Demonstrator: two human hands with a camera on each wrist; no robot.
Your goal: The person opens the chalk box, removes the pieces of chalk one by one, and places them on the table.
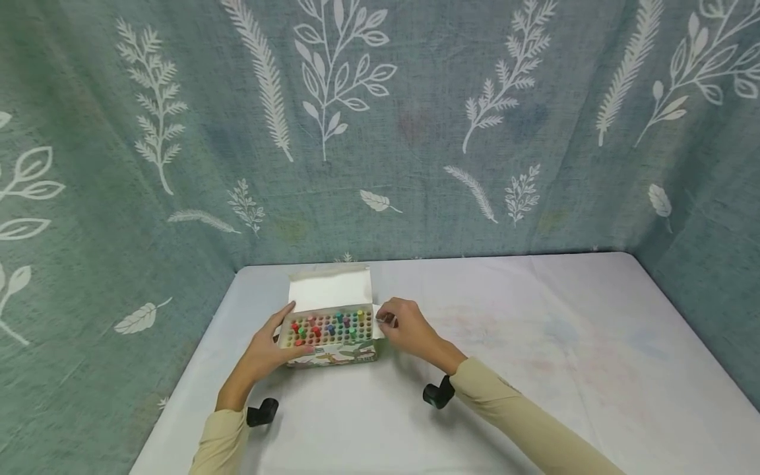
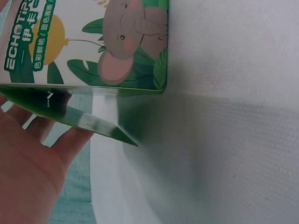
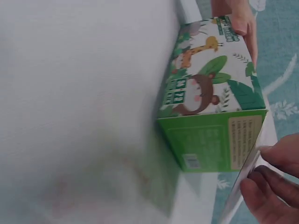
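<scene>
- Standing left of centre in the lower half of the frame, the printed box [image 1: 347, 355] was open, its lid [image 1: 330, 291] raised behind.
- Coloured caps [image 1: 316, 331] projected from the perforated tray [image 1: 361, 335].
- The right hand [image 1: 410, 328] pinched the right end flap [image 1: 378, 334].
- The left hand [image 1: 265, 346] grasped the box's left end, thumb along the front.
- White cloth [image 1: 534, 363] lay beneath; a leaf-patterned curtain [image 1: 415, 132] filled the upper frame.
</scene>
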